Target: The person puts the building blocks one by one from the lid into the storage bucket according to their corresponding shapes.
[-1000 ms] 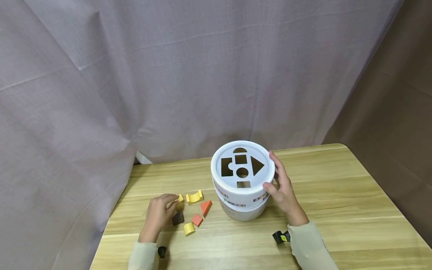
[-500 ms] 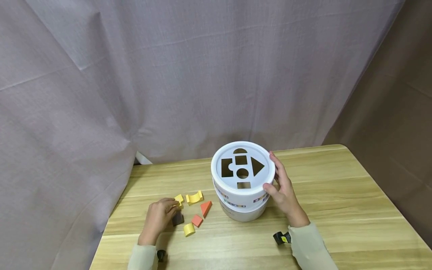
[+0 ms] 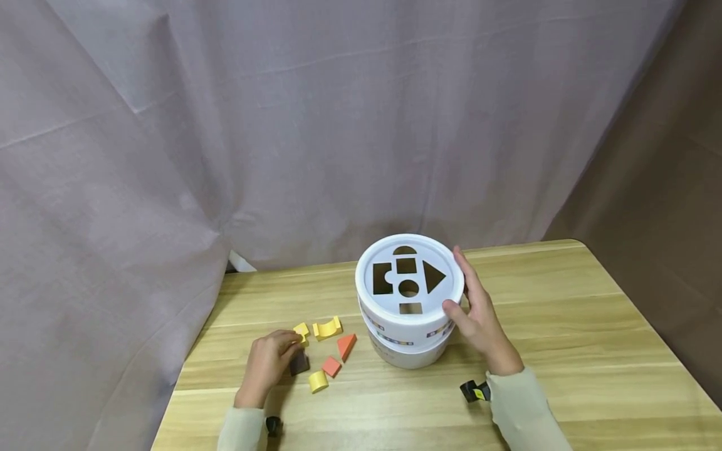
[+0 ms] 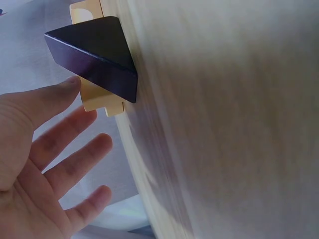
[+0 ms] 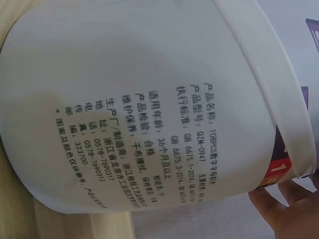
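Observation:
My left hand [image 3: 268, 361] pinches a yellow block [image 3: 303, 332] between thumb and index finger at the left of the table. In the left wrist view the other fingers are spread, and a dark triangular block [image 4: 94, 55] partly covers the yellow block [image 4: 97, 95]. On the right, my right hand [image 3: 481, 319] grips the rim of a white bucket [image 3: 408, 338], thumb on the near side and fingers on the far side. Several shaped holes are cut in its lid [image 3: 380, 302]. The right wrist view shows printed text on the bucket's wall [image 5: 124, 64].
Between left hand and bucket lie a yellow arch block [image 3: 328, 329], a red-orange triangle [image 3: 346, 346], a small red-orange block [image 3: 331, 366] and a yellow cylinder [image 3: 318, 381]. The wooden table [image 3: 395, 413] ends at a grey curtain [image 3: 316, 138] behind.
Compared with one second ago, my left hand sits slightly lower and more of the yellow block shows. My right fingers have straightened a little along the rim. The view has shifted slightly.

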`<action>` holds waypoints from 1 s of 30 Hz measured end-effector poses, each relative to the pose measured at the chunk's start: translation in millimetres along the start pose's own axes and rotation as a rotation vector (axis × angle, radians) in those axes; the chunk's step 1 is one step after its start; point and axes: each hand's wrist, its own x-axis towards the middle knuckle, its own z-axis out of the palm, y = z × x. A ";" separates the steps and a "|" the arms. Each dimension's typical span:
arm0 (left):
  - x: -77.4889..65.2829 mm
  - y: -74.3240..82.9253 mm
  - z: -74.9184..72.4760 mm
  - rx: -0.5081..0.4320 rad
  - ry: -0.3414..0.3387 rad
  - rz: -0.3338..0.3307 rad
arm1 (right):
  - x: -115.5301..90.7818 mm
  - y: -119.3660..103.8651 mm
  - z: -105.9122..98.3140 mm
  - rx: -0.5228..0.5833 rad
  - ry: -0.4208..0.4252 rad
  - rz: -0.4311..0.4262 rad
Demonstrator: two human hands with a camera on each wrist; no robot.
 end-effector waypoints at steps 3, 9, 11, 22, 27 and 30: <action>0.1 0.1 0.8 0.002 -0.001 -0.003 | 0.7 -0.2 -0.7 0.002 0.009 -0.006; 0.9 -0.3 1.9 -0.002 0.009 -0.001 | 2.4 -0.1 -1.1 0.019 0.018 0.002; 1.0 -0.4 2.2 -0.004 0.009 -0.002 | 2.8 0.6 -0.8 0.034 0.016 0.008; 0.2 -1.0 4.7 0.000 -0.010 -0.018 | 1.9 7.0 2.6 0.090 0.034 0.013; 1.0 -0.3 5.6 0.011 -0.005 -0.005 | 1.3 8.0 2.4 0.089 0.034 0.021; 1.3 0.1 5.4 0.012 0.018 0.015 | 0.6 8.2 2.3 0.087 0.030 0.028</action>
